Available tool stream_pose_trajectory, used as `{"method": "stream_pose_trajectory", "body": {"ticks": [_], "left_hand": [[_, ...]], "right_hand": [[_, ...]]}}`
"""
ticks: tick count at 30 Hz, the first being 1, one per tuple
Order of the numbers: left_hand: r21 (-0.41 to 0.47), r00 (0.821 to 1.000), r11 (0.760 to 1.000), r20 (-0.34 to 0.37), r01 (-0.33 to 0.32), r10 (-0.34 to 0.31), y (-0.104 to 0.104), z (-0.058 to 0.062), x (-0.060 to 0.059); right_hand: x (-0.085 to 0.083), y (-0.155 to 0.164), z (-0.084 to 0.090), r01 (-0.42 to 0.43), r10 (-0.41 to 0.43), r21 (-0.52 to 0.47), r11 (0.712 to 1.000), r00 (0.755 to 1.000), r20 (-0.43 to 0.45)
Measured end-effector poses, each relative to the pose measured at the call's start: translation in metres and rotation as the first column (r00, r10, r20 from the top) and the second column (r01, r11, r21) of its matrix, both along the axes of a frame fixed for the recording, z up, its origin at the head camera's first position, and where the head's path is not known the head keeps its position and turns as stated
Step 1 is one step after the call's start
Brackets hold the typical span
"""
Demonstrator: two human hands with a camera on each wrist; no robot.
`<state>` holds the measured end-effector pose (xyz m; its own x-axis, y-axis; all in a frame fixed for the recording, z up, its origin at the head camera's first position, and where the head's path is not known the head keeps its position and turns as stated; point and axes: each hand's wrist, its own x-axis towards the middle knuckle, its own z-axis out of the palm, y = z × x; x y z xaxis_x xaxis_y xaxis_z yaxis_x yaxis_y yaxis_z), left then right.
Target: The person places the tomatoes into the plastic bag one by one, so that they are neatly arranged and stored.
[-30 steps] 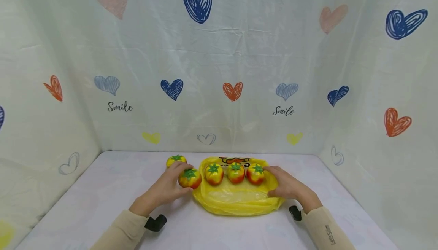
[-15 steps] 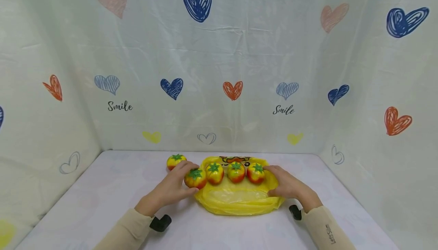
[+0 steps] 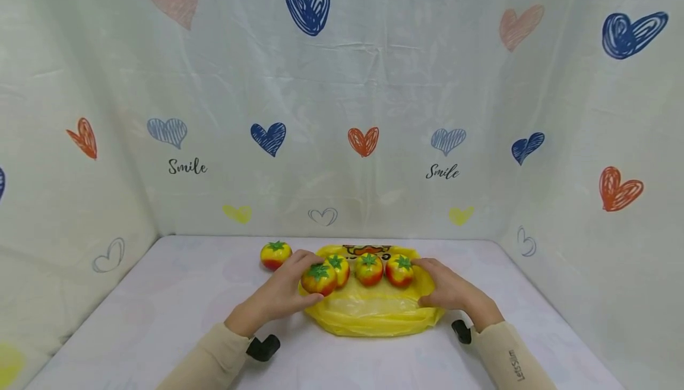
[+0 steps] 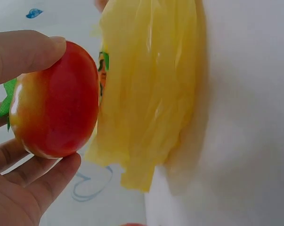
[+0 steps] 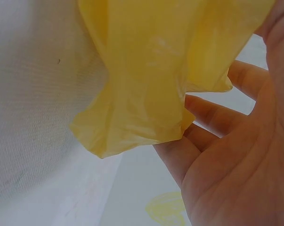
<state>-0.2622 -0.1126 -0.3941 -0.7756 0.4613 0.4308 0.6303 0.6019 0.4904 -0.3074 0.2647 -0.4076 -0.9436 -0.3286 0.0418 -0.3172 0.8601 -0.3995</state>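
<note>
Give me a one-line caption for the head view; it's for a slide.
Left hand holds a toy tomato over a yellow bag; right hand steadies it.

Staged tabletop booth: heart-print cloth backdrop point(image 3: 342, 111)

"Smile" in black script on backdrop cloth point(image 3: 342, 111), twice: lower left point(image 3: 187, 167) under pale blue heart, lower right point(image 3: 442, 172) under another. Small dark lettering on right sleeve point(image 3: 514, 365), too small to read surely. Dark-and-orange print on yellow bag point(image 3: 374, 310) far edge, unreadable.
</note>
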Motion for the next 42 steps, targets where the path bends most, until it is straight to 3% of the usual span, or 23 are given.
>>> {"method": "stream_pose_trajectory", "body": {"ticks": [16, 25, 32, 42], "left_hand": [[0.01, 0.992, 0.992, -0.004, 0.129, -0.129, 0.038, 0.002, -0.01], [-0.035, 0.992, 0.991, 0.002, 0.13, -0.13, 0.057, 0.0, -0.014], [-0.069, 0.994, 0.993, 0.051, 0.1, -0.096, 0.069, -0.002, -0.017], [-0.06, 0.988, 0.992, 0.121, 0.108, -0.1, 0.087, -0.007, -0.021]], "right_hand": [[-0.002, 0.002, -0.001, -0.011, 0.011, 0.012, 1.0, 1.0, -0.007], [-0.002, 0.003, -0.001, -0.018, 0.018, 0.01, 1.0, 1.0, -0.01], [-0.002, 0.003, 0.0, -0.021, 0.021, 0.018, 1.0, 1.0, -0.009], [-0.003, 0.003, -0.002, -0.02, 0.02, 0.014, 1.0, 1.0, -0.013]]}}
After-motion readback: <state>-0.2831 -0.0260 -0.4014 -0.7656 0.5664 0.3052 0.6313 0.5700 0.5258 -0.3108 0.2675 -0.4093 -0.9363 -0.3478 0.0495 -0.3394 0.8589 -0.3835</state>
